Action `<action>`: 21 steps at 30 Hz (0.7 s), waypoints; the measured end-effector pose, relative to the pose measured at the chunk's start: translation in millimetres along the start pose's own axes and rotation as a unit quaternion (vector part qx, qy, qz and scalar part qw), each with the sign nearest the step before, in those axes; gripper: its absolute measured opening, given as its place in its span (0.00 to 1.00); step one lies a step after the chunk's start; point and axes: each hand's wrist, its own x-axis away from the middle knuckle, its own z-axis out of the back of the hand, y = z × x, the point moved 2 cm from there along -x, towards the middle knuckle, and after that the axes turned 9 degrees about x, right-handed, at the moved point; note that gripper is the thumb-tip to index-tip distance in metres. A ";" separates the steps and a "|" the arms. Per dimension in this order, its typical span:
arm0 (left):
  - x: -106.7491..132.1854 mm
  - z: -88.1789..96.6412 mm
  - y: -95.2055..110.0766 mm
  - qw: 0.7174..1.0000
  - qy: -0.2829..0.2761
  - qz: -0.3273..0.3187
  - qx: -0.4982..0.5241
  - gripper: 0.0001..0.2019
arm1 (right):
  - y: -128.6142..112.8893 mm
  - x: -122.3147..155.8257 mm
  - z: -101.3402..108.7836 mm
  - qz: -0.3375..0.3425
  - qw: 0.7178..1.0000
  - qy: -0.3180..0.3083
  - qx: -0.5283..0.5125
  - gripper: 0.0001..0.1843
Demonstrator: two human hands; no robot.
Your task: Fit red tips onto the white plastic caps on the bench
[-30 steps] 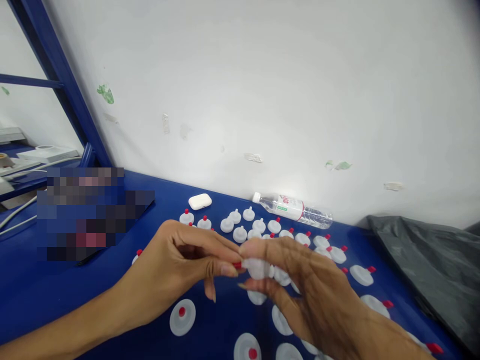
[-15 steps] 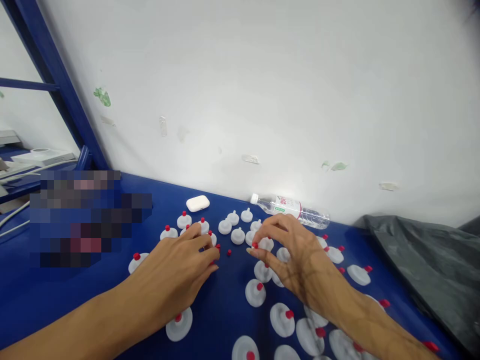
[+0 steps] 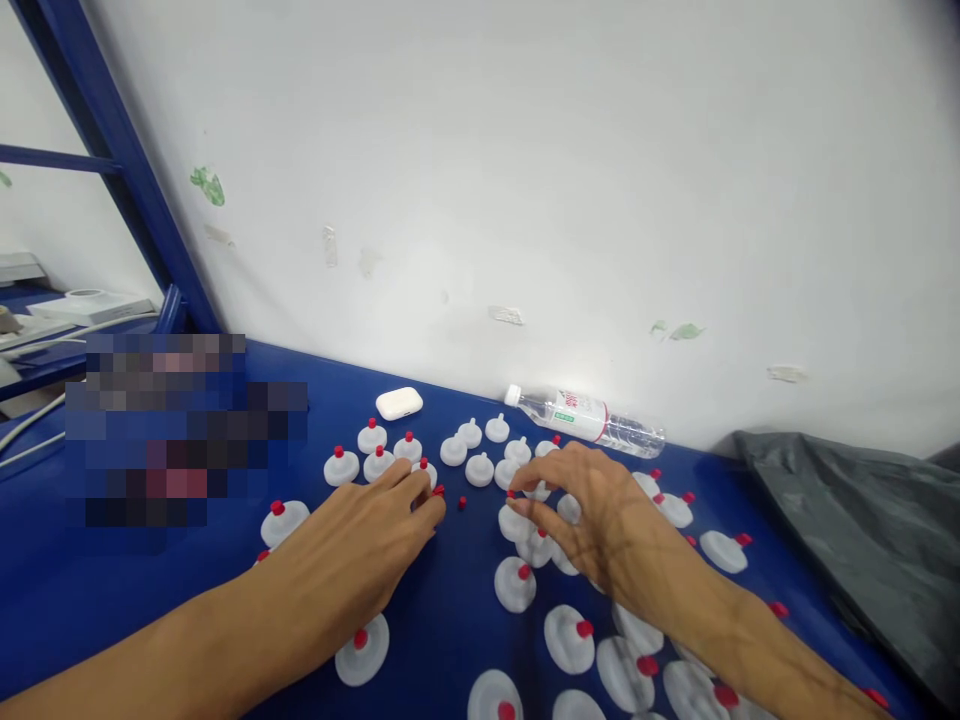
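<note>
My right hand [image 3: 577, 500] pinches a small red cap [image 3: 511, 495] between thumb and forefinger, at the top of a white plastic disc [image 3: 515, 524] with a spout. My left hand [image 3: 382, 525] is curled low over the blue table, palm down; its fingertips are partly hidden, so what they hold does not show. Just beyond its fingers are red caps [image 3: 439, 490], and a loose red cap [image 3: 462, 502] lies between the hands. Several white discs with bare spouts [image 3: 480, 469] stand at the back middle. Discs wearing red caps [image 3: 569, 639] lie around both hands.
Against the white wall lies a clear plastic bottle [image 3: 592, 418] on its side. A small white case [image 3: 399, 403] sits at the back of the blue table [image 3: 435, 640]. Dark grey plastic sheeting [image 3: 847, 540] covers the right edge. A blue frame [image 3: 139, 190] rises at the left.
The red cap in my right hand has come down onto a white disc's spout. My left hand has shifted slightly right, and its fingers cover a red cap that showed earlier.
</note>
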 end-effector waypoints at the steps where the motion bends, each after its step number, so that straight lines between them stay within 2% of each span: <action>1: 0.5 0.5 0.7 1.000 0.004 -0.003 0.007 0.12 | 0.0 -0.3 2.4 -0.002 1.000 0.001 0.002 0.05; 4: 1.9 4.8 3.1 0.999 0.027 -0.005 0.028 0.12 | 0.8 -1.0 8.0 -0.021 1.000 0.011 -0.003 0.01; 8: 3.6 9.7 5.3 0.996 0.080 -0.011 0.048 0.11 | 3.4 -1.4 8.0 -0.029 1.000 -0.006 -0.001 0.09; 15: 4.3 7.9 1.1 0.983 0.162 -0.036 0.075 0.11 | -0.1 0.7 6.6 0.075 0.993 -0.046 0.078 0.19; 18: 4.6 10.5 0.5 0.977 0.187 -0.034 0.094 0.09 | -2.2 0.6 12.4 0.109 0.992 -0.023 0.066 0.19; 21: 5.9 14.6 2.3 0.971 0.212 -0.040 0.107 0.09 | -4.5 0.4 17.7 0.098 0.995 0.017 -0.002 0.14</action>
